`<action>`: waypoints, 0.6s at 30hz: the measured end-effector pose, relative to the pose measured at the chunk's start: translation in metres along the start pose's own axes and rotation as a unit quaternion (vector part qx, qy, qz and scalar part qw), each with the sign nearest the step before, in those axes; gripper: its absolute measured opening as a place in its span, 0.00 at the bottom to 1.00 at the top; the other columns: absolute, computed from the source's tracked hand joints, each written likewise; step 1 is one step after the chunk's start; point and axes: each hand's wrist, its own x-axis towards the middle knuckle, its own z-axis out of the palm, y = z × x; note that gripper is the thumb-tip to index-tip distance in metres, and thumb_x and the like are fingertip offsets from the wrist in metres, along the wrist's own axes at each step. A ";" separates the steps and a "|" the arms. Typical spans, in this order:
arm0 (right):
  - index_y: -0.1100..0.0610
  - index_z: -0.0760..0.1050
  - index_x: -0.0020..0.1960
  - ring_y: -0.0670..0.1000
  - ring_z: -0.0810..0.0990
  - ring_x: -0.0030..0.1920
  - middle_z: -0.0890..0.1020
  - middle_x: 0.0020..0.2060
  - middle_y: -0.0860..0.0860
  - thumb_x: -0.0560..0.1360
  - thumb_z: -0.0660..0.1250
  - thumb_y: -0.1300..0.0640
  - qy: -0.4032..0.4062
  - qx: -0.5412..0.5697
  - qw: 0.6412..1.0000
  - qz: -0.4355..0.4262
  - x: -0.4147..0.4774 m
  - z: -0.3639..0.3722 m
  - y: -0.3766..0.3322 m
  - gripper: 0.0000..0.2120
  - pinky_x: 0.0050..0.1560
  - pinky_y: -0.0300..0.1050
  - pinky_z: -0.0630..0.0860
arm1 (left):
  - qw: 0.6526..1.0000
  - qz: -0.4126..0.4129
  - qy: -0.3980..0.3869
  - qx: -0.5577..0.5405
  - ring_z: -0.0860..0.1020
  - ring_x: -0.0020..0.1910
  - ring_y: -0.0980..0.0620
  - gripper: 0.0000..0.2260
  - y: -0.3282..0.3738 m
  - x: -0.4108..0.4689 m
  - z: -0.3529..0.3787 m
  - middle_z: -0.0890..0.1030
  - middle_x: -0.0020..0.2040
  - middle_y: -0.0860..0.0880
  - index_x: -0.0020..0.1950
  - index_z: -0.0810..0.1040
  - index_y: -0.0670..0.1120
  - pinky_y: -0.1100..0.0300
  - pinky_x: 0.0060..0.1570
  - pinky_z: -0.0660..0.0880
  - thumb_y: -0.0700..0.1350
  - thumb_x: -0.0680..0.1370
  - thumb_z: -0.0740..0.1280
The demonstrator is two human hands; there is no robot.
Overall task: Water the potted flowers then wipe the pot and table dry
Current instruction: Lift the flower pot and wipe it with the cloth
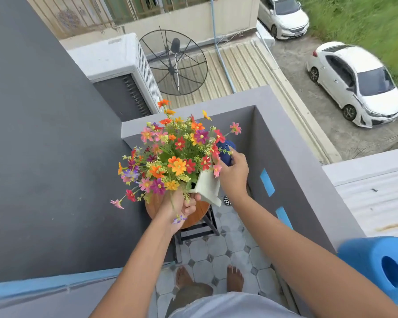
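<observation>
A bunch of colourful flowers [172, 154] fills a white pot [207, 187] that is lifted above a small round wooden table [197, 214]. My left hand [182, 207] grips the pot's near rim from below the blooms. My right hand [233, 173] holds a dark blue cloth [225, 152] against the pot's far right side. Most of the pot is hidden by the flowers. A blue watering can [381, 267] stands on the balcony wall at the lower right.
The grey balcony wall [285, 143] closes in the right and far sides, a dark wall [44, 157] the left. Tiled floor [218, 249] with a drain lies below, with my bare feet on it. An air-conditioner unit, a dish antenna and parked cars lie beyond.
</observation>
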 end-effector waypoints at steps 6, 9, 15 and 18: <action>0.56 0.82 0.55 0.48 0.77 0.50 0.76 0.48 0.54 0.72 0.70 0.59 -0.102 0.038 0.989 -0.102 -0.069 -0.004 -0.010 0.12 0.48 0.42 0.74 | 0.999 0.049 -0.016 -0.016 0.65 0.16 0.58 0.12 0.029 -0.011 0.015 0.74 0.29 0.44 0.53 0.71 0.39 0.67 0.15 0.57 0.43 0.85 0.51; 0.57 0.81 0.61 0.47 0.77 0.52 0.76 0.49 0.56 0.71 0.68 0.55 -0.124 0.008 0.982 -0.142 -0.077 -0.015 0.001 0.19 0.48 0.40 0.75 | 0.997 0.072 -0.011 0.000 0.68 0.16 0.58 0.11 0.035 -0.020 0.017 0.72 0.34 0.43 0.55 0.71 0.40 0.67 0.16 0.56 0.40 0.85 0.50; 0.61 0.82 0.54 0.44 0.74 0.46 0.75 0.44 0.53 0.75 0.71 0.63 -0.061 0.007 0.988 -0.139 -0.032 -0.018 -0.034 0.08 0.46 0.40 0.72 | 0.999 0.051 -0.002 0.008 0.61 0.16 0.57 0.10 0.036 -0.036 0.031 0.72 0.32 0.44 0.61 0.67 0.43 0.66 0.16 0.57 0.43 0.85 0.50; 0.47 0.79 0.43 0.52 0.74 0.46 0.72 0.44 0.53 0.76 0.68 0.59 -0.026 0.011 0.995 -0.095 0.011 -0.027 -0.057 0.07 0.50 0.52 0.73 | 0.998 0.059 -0.002 0.030 0.64 0.16 0.58 0.18 0.031 -0.044 0.038 0.73 0.33 0.44 0.72 0.64 0.36 0.67 0.17 0.57 0.42 0.85 0.50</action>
